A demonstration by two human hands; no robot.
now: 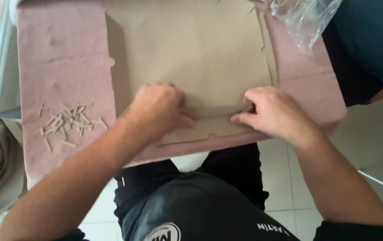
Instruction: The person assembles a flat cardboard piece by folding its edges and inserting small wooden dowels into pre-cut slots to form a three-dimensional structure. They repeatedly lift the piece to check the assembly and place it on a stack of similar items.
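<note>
1. Leftmost, relative to the cardboard sheet (191, 58): a heap of small pale sticks (66, 122) lies loose on the pink foam pad (62, 58), well apart from the sheet's left edge; they look light and easily scattered.
2. Cardboard sheet: flat on the pink foam pad, thin, light, stiff enough to crease; best gripped along its near folded edge.
3. Left hand (158, 109): on the sheet's near edge, fingers curled and pressing the fold (209, 117) down.
4. Right hand (274, 114): just right of the left hand on the same fold, fingertips pinching the raised cardboard flap.
5. Clear plastic bag (305, 20): beyond the sheet's far right corner, soft and crinkly, not obstructing.
6. Another person's dark sleeve (370, 40): right of the sheet, clear of both hands.
</note>
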